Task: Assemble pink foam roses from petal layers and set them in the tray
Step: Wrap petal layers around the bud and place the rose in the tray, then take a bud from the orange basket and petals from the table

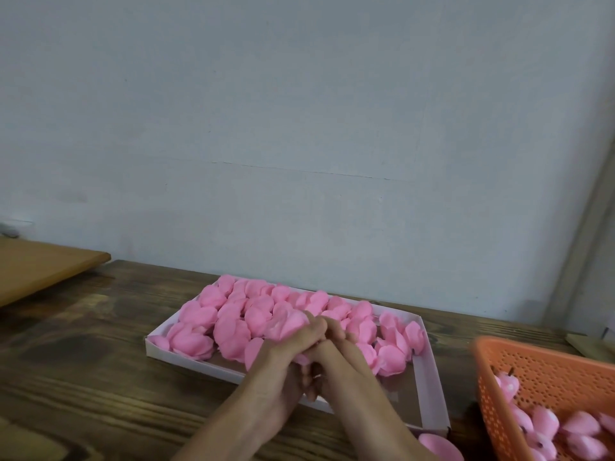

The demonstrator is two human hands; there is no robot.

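Dark wooden table runs under a pale wall. On it sits a shallow pale tray, its far part packed with pink roses of rounded, matte petals. Over the tray's near edge, the left hand and right hand press together, fingers curled round a foam rose, mostly hidden. An orange basket at right holds pink buds.
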